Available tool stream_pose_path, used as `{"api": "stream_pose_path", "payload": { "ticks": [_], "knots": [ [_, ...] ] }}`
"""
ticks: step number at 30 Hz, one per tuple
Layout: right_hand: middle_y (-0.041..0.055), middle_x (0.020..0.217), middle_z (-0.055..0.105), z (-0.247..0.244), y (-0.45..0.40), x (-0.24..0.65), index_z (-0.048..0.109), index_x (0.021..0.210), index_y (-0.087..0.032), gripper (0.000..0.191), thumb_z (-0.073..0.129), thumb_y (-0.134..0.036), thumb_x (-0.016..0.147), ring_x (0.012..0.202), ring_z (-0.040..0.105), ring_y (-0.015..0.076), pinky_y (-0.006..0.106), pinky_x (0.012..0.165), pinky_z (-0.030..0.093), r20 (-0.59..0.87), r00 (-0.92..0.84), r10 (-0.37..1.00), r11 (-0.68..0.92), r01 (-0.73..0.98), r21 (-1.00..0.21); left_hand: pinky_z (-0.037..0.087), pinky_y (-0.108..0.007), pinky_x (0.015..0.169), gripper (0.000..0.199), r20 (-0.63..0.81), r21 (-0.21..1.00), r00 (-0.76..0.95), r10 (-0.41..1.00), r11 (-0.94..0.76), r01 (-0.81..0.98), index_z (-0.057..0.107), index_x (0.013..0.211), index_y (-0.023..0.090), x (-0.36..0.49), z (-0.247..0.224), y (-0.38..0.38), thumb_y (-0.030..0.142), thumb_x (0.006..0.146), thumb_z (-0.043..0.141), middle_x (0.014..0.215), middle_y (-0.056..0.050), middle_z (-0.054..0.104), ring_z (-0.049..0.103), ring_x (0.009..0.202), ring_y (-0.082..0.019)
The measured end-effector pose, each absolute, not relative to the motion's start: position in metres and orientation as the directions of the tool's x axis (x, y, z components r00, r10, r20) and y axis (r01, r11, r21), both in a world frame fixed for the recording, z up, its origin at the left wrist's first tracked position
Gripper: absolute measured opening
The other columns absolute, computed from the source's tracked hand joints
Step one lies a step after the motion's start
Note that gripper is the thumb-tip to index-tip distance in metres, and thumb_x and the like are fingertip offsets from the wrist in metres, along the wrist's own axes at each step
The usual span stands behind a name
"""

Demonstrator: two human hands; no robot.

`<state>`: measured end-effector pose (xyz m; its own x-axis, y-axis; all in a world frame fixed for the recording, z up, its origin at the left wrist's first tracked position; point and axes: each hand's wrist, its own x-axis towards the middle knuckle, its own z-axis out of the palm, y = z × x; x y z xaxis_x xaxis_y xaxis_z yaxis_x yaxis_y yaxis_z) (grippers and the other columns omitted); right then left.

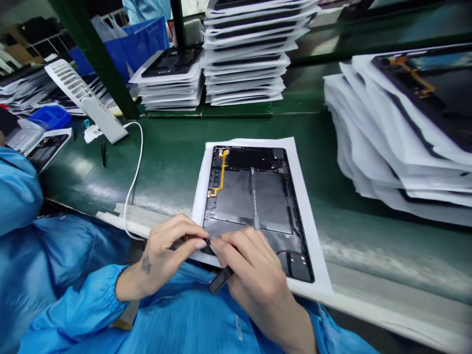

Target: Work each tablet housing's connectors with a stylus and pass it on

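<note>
An opened tablet [236, 196] lies on a white sheet [306, 216] at the bench's front edge, its dark inside facing up. A yellow flex cable [222, 172] runs down its left side, and a grey strip crosses the middle. At the near left corner, the thumb and forefinger of my left hand [167, 255] are pinched together; what they grip is too small to make out. My right hand [254, 270] is closed beside it, fingertips at the same corner. A small black rectangular piece [220, 280] sticks out from under its fingers. Both hands partly cover the tablet's near edge.
Tall stacks of tablet parts between white sheets [245, 59] stand at the back, with another stack [398, 147] at right. A white fan [86, 101] with a cable [139, 162] and black tweezers [103, 153] are at left. A co-worker's blue sleeve [16, 191] is at far left.
</note>
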<state>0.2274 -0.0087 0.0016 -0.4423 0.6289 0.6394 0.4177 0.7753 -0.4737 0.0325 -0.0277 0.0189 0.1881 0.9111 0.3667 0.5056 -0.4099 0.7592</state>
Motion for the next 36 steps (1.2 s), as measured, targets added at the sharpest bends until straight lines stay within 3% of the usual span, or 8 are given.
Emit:
{"api": "stream_pose_path", "payload": {
  "ticks": [6,18,22,25,29,36],
  "knots": [
    [0.0051,0.081,0.061,0.002,-0.008,0.229,0.06,0.093,-0.016,0.031,0.041,0.008,0.086,0.075,0.046,0.0177,0.033,0.066,0.037,0.617,-0.431,0.659,0.752,0.358,-0.553,0.054,-0.023,0.068,0.009,0.396,0.756,0.202,0.896,-0.443,0.483,0.071,0.1,0.02,0.032,0.017,-0.029,0.016,0.095,0.066,0.087,-0.004,0.07,0.066,0.078,-0.014],
    [0.004,0.079,0.061,0.005,-0.008,0.229,0.06,0.092,-0.017,0.03,0.041,0.006,0.089,0.073,0.047,0.0175,0.032,0.066,0.036,0.639,-0.41,0.651,0.759,0.368,-0.538,0.049,-0.022,0.062,0.009,0.279,0.812,0.155,0.948,-0.319,0.489,0.072,0.093,0.02,0.035,0.019,-0.031,0.026,0.096,0.066,0.082,-0.003,0.067,0.063,0.074,-0.014],
    [0.0044,0.079,0.061,0.004,-0.007,0.227,0.06,0.087,-0.017,0.031,0.038,0.005,0.09,0.072,0.048,0.0173,0.033,0.065,0.035,0.642,-0.414,0.645,0.764,0.368,-0.53,0.049,-0.021,0.064,0.007,0.301,0.792,0.168,0.939,-0.344,0.505,0.07,0.093,0.02,0.036,0.018,-0.031,0.022,0.097,0.064,0.083,-0.001,0.067,0.063,0.074,-0.012],
    [0.005,0.083,0.064,0.005,-0.007,0.228,0.063,0.095,-0.016,0.029,0.041,0.002,0.094,0.074,0.05,0.0179,0.033,0.066,0.036,0.628,-0.422,0.654,0.757,0.382,-0.53,0.049,-0.021,0.066,0.006,0.351,0.727,0.213,0.912,-0.409,0.552,0.066,0.095,0.02,0.035,0.018,-0.029,0.018,0.098,0.062,0.084,-0.001,0.066,0.062,0.075,-0.011],
    [0.008,0.094,0.067,0.004,-0.008,0.235,0.063,0.112,-0.012,0.019,0.052,-0.009,0.098,0.082,0.053,0.0195,0.034,0.07,0.039,0.608,-0.451,0.654,0.757,0.396,-0.52,0.051,-0.024,0.071,0.009,0.439,0.533,0.343,0.83,-0.548,0.645,0.062,0.099,0.018,0.03,0.019,-0.028,0.011,0.099,0.056,0.087,-0.002,0.065,0.061,0.08,-0.013],
    [0.0109,0.101,0.068,-0.003,-0.008,0.241,0.065,0.115,-0.008,0.026,0.044,-0.007,0.099,0.084,0.05,0.0217,0.036,0.072,0.039,0.584,-0.582,0.565,0.825,0.412,-0.388,0.052,-0.027,0.076,0.012,0.431,0.271,0.511,0.744,-0.647,0.713,0.058,0.104,0.013,0.023,0.016,-0.03,0.004,0.098,0.053,0.091,-0.006,0.064,0.057,0.084,-0.015]
  ]
}}
